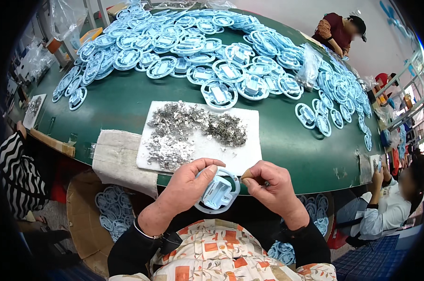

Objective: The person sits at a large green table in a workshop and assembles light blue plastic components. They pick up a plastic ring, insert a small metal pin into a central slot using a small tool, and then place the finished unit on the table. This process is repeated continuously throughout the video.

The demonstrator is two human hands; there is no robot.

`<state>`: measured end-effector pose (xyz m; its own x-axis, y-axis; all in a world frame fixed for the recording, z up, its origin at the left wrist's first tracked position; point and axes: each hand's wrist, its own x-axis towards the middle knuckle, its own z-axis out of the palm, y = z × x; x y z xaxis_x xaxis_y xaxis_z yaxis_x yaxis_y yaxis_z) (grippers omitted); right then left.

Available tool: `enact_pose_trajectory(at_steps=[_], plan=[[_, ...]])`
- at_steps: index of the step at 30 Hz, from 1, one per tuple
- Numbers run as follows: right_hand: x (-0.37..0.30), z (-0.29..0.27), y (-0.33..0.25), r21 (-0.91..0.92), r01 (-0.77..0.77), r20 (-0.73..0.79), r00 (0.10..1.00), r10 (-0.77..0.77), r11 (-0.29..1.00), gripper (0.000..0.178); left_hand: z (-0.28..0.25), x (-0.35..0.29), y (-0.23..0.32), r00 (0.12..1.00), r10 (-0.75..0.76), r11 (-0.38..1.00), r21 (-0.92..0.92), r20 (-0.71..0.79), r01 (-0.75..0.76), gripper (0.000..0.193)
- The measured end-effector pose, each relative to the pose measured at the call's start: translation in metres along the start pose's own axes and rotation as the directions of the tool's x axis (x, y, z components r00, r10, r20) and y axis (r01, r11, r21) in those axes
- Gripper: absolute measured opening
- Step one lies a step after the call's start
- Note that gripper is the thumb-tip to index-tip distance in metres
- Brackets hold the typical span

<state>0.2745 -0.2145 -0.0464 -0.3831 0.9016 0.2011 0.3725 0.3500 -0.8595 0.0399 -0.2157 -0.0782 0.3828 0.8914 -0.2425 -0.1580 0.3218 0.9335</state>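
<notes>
A light blue oval plastic part [217,195], with a boxy recess in its middle, is gripped by my left hand [186,183] at its left side. My right hand [271,186] is closed in a pinch at the part's upper right rim. A tiny metal-looking piece shows at those fingertips, too small to name. Just beyond my hands lies a white foam board [247,154]. It bears a heap of small silvery metal pieces [171,147] and a darker heap of small metal pieces [227,129].
Many similar blue parts [165,40] are piled across the far side of the green table [113,100]. A beige cloth pad [123,157] lies left of the board. Below the table edge stands a cardboard box [83,220] holding blue parts. Other people [385,201] sit around the table.
</notes>
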Motion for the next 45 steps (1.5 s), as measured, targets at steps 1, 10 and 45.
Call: enact_pose_trajectory(at_steps=[1,10,45], plan=[[-0.001,0.004,0.002,-0.036,0.046,-0.016,0.999,-0.046,0.998,0.006,0.001,0.0,-0.002,1.0,-0.006,1.0,-0.024,-0.002,0.006,0.028],[0.007,0.023,0.011,-0.188,0.178,-0.007,0.983,-0.183,0.966,0.012,0.003,0.007,-0.012,0.998,0.007,1.0,0.024,-0.056,-0.005,0.029],[-0.01,0.006,0.005,-0.529,0.09,0.151,0.988,-0.011,0.844,0.034,0.008,0.015,-0.015,0.99,0.036,0.938,0.346,-0.14,0.015,0.031]])
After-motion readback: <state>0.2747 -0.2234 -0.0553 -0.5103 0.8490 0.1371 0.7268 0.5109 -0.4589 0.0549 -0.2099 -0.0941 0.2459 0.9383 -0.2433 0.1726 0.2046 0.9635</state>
